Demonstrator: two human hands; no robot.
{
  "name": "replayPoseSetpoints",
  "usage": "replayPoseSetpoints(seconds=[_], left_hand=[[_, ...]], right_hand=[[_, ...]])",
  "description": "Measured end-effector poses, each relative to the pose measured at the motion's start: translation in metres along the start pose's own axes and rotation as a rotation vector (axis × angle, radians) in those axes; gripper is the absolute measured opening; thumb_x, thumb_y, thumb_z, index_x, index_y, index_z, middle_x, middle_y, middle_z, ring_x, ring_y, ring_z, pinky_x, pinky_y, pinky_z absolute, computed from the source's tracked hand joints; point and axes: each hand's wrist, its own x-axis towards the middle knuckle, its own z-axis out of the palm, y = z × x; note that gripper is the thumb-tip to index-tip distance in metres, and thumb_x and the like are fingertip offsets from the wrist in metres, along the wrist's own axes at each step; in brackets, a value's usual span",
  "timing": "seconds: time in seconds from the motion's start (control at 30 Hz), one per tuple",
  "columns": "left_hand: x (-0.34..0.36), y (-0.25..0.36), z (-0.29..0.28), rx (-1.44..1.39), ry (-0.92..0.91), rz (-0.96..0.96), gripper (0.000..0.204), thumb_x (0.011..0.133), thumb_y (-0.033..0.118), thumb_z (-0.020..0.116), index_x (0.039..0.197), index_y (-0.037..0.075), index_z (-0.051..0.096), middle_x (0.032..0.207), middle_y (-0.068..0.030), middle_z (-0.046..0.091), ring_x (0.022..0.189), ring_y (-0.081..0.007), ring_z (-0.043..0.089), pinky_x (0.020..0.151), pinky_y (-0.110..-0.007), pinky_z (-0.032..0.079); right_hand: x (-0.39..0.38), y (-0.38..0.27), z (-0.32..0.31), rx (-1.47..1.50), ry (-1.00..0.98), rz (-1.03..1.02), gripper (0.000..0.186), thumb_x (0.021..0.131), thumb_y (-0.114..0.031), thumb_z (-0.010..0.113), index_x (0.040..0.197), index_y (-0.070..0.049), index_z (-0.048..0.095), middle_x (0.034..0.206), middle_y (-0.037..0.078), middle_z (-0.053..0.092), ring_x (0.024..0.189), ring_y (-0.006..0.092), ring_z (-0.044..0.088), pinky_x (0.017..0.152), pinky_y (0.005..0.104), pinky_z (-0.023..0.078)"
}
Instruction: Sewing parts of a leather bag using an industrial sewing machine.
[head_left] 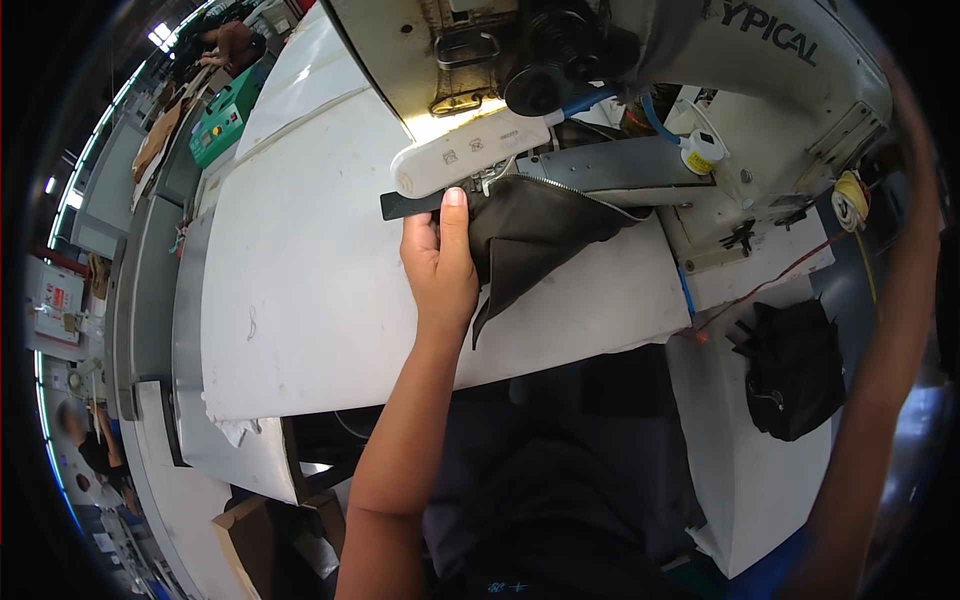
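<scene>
My left hand (445, 255) is closed on the left end of a dark brown, leather-like piece with a zipper (530, 240), thumb on top and fingers curled beneath. A short black strip (400, 206) sticks out to the left of the thumb. The piece lies at the presser foot of a sewing machine (770, 70), its zipper edge along the grey metal arm (630, 165) and a loose corner hanging toward me. A white, rounded lamp (470, 152) hides part of the needle area. At the right rim, my right hand (905, 110) reaches up beside the machine; its fingers cannot be made out.
The white worktable (300, 270) spreads left of the machine. A black bag-like bundle (795, 370) lies on a lower surface at right. Near the machine's base hangs a yellow-white thread bundle (850, 200). A green box (225, 118) and other people are farther off at left.
</scene>
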Motion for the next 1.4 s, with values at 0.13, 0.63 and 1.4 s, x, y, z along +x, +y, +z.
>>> replayPoseSetpoints(seconds=[0.13, 0.63, 1.4], left_hand=[[0.004, -0.011, 0.017, 0.117, 0.022, 0.087, 0.034, 0.11, 0.028, 0.055, 0.125, -0.002, 0.061, 0.11, -0.0035, 0.064, 0.095, -0.008, 0.056, 0.087, -0.024, 0.046], [0.013, 0.032, -0.026, 0.05, -0.24, -0.179, 0.04, 0.098, 0.014, 0.071, 0.133, -0.003, 0.059, 0.122, -0.012, 0.065, 0.111, -0.0171, 0.061, 0.101, -0.031, 0.048], [-0.063, 0.06, -0.146, 0.808, 0.019, 0.167, 0.026, 0.104, 0.012, 0.062, 0.128, 0.002, 0.062, 0.116, -0.0077, 0.067, 0.095, -0.0123, 0.061, 0.081, -0.028, 0.05]], right_hand=[[0.027, 0.209, -0.024, 0.31, -0.014, -0.492, 0.058, 0.109, -0.051, 0.047, 0.122, 0.001, 0.071, 0.11, 0.01, 0.072, 0.093, 0.0182, 0.068, 0.088, 0.0277, 0.05], [0.012, 0.11, -0.007, 0.014, 0.293, -0.45, 0.073, 0.1, -0.064, 0.052, 0.136, -0.002, 0.067, 0.118, 0.015, 0.073, 0.102, 0.0182, 0.068, 0.092, 0.0306, 0.051], [0.07, 0.101, -0.022, -0.251, 0.344, -0.831, 0.073, 0.101, -0.064, 0.048, 0.122, 0.003, 0.07, 0.11, 0.025, 0.075, 0.105, 0.0302, 0.069, 0.096, 0.0406, 0.049]])
